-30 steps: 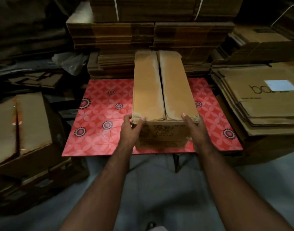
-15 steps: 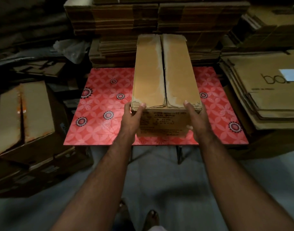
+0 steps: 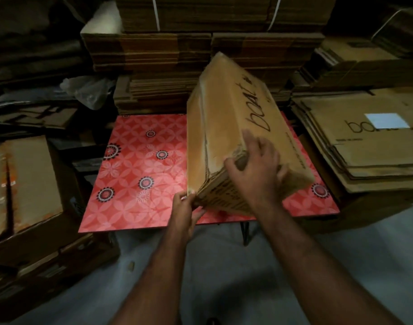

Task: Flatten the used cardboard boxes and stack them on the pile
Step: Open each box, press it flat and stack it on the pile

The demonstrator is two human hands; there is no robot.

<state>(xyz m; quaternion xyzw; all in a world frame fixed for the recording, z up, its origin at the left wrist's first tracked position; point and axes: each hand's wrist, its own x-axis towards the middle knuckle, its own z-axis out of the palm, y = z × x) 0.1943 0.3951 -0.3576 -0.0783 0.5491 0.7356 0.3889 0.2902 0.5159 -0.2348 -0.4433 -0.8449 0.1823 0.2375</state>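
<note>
- Long brown cardboard box (image 3: 233, 137) — unflattened, tilted on the red patterned table (image 3: 140, 174).
- Left hand (image 3: 185, 214) pinches its near corner; right hand (image 3: 257, 170) grips the end.
- Pile of flattened brown cartons (image 3: 364, 146) waits alongside — flattening and stacking remain.

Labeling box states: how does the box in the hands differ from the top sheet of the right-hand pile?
The held box is still a full three-dimensional carton, tilted on the red patterned table; the top sheet lies flat on the pile. The sheet carries a pale blue label over its lettering; the box's lettering is uncovered. Both are brown cardboard with matching black handwritten-style lettering.
</note>
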